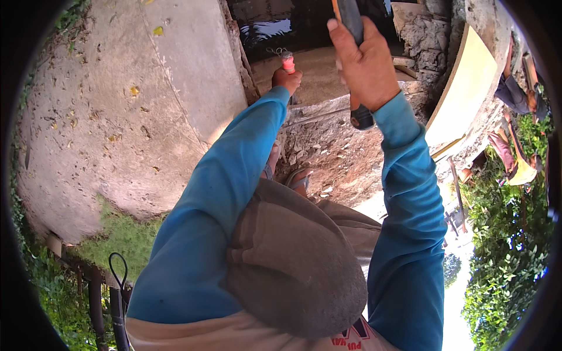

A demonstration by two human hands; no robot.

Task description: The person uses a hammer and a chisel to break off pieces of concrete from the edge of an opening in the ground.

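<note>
My right hand (366, 64) was raised high, fingers (345, 44) wrapped fully shut around the dark handle of a hammer (354, 23). The handle ran up past the top edge of the view, so the head was out of sight; the butt end (362, 119) stuck out below my wrist. An orange strip showed along the grip near my thumb.

My left hand (287, 79) reached forward and down, fingers closed in a fist around a chisel with a red-orange grip (288, 62). The grip's top stood clear above my knuckles. The chisel's lower part was hidden by the hand, so I could not tell what the tip touched. It was held over the sandy brown ledge (322, 70) at the near edge of a dark opening with water (275, 26).

Hammer and chisel were apart, the hammer up and to the right of the chisel.

Both arms were in blue sleeves (211, 222). A large curved concrete slab (117, 105) lay to my left. Broken rubble and dirt (339, 152) sat below the ledge, and my sandalled foot (298, 178) stood on it. A pale curved board (465, 88) leaned at the right, with green foliage (503, 251) beyond.
</note>
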